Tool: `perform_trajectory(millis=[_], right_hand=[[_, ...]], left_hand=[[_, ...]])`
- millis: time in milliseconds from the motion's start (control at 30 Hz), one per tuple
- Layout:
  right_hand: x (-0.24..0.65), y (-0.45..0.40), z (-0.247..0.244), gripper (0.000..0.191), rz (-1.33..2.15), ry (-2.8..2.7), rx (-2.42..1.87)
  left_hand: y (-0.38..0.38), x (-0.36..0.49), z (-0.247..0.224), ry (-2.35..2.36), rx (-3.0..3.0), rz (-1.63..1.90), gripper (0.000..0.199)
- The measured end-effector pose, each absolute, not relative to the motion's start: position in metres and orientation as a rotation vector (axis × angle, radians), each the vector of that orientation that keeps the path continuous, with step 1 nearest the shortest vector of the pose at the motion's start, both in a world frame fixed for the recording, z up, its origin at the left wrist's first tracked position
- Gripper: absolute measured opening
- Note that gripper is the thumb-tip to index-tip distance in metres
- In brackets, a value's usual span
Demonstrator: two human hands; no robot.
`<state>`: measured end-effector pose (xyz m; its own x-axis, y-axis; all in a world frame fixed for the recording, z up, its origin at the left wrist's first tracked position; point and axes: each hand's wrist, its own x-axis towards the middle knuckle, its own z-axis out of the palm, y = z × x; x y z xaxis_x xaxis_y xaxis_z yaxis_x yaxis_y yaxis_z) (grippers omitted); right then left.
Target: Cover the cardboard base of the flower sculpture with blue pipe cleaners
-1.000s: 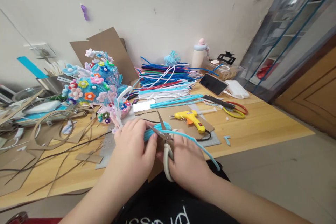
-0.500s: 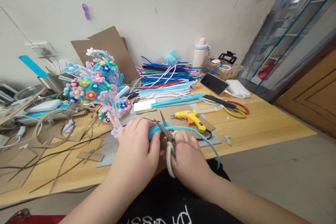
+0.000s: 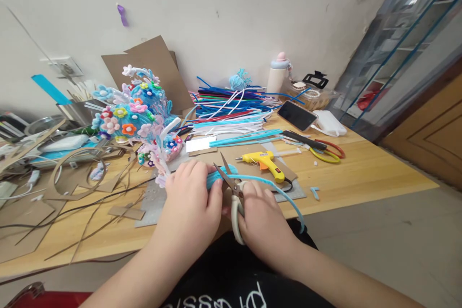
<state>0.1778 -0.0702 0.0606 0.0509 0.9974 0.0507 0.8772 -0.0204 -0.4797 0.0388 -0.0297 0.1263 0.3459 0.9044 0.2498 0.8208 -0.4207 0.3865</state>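
By the near edge of the surface (image 3: 361,178), the left hand (image 3: 195,192) clamps a blue bundle (image 3: 212,181); beside it the right hand (image 3: 265,211) grips scissors (image 3: 235,216), blades parted at a blue strand (image 3: 288,198). Beyond lies a glue gun (image 3: 265,160).

Light-blue stem (image 3: 274,186), cream-handled scissors (image 3: 236,190)

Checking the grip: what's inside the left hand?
Part of a light-blue bundle shows in the left hand, which covers the rest; its palm is hidden.
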Motion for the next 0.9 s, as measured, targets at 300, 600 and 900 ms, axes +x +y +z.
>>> perform_trajectory(millis=[300,600,900], right_hand=[[0.178,-0.072,0.048,0.015,0.425,-1.86,-1.853],[0.269,-0.034,0.048,0.034,0.354,-1.488,-2.037],[0.381,0.027,0.027,0.031,0.433,-1.416,-2.527]], left_hand=[[-0.028,0.036,0.123,1.555,2.411,0.683,0.016],[-0.03,0.014,0.121,1.344,2.47,0.707,0.013],[-0.026,-0.006,0.112,1.055,2.773,0.928,0.021]])
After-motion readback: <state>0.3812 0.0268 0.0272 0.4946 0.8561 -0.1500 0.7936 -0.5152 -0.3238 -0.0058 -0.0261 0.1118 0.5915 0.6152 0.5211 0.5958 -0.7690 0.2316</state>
